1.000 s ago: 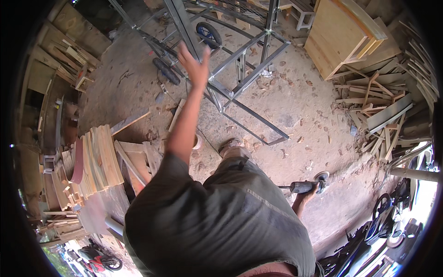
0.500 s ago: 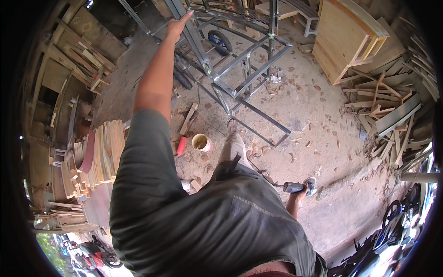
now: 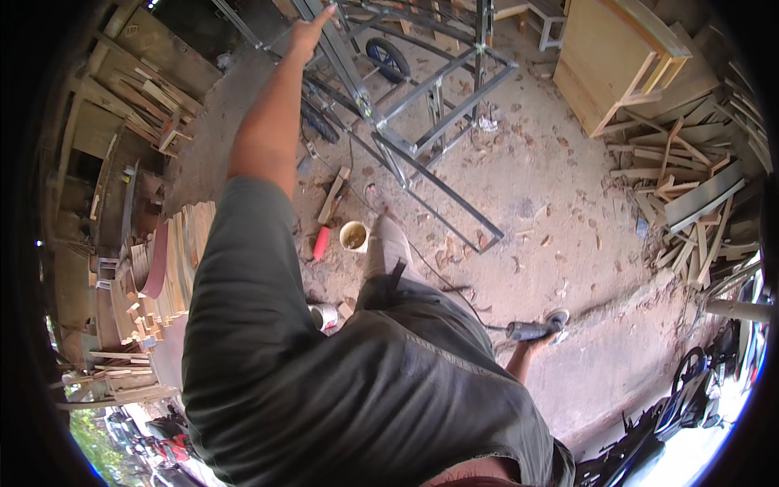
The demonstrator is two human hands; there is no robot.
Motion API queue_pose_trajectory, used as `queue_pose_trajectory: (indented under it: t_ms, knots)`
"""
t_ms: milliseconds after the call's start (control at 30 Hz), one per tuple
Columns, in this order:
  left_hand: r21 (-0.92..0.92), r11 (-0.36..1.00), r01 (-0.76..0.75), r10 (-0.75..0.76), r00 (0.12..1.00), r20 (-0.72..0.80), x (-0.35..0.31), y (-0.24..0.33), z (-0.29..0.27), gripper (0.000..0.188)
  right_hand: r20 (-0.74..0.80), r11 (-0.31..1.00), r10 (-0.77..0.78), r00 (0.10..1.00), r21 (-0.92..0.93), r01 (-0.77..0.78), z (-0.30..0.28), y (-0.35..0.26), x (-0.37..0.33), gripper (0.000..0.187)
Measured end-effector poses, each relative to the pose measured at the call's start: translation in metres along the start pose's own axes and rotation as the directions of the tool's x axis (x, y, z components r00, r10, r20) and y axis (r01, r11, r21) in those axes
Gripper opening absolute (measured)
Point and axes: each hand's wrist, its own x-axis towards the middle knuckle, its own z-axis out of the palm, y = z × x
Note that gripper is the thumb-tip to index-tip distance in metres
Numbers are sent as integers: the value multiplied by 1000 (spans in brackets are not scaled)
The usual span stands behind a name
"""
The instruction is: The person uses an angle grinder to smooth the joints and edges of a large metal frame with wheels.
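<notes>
My left hand (image 3: 308, 36) reaches far forward and grips an upright of the welded metal frame (image 3: 450, 209). One digit lies stretched along the tube; the other fingers are mostly hidden behind it. Square steel tubes form the frame, which stands tilted over the floor. Out to my right, low beside my body, my right hand (image 3: 535, 346) is closed around an angle grinder (image 3: 529, 330). The grinder has a dark body with a round disc at its far end, and a cord runs from it across the floor.
A paint bucket (image 3: 354, 236) and a red cylinder (image 3: 321, 243) stand near my leg. Behind the frame sits a small wheel (image 3: 387, 60). Wood scraps (image 3: 690, 183) and a wooden cabinet (image 3: 613, 65) are at right; stacked boards (image 3: 191, 252) are at left.
My right hand has moved slightly right with the angle grinder. My forward leg has shifted left. The left hand keeps its grip on the metal frame, and the view has shifted a little.
</notes>
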Motion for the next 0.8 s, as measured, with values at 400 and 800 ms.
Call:
queue_pose_trajectory:
  t_ms: [400,800]
  knots:
    - [110,991,80,-58,980,-188,-21,27,8,81,122,1000,25,992,-4,-24,14,5,16,75]
    - [-44,978,-204,205,979,22,-4,-1,0,50,309,991,-114,944,-27,129,97,-27,-28,64]
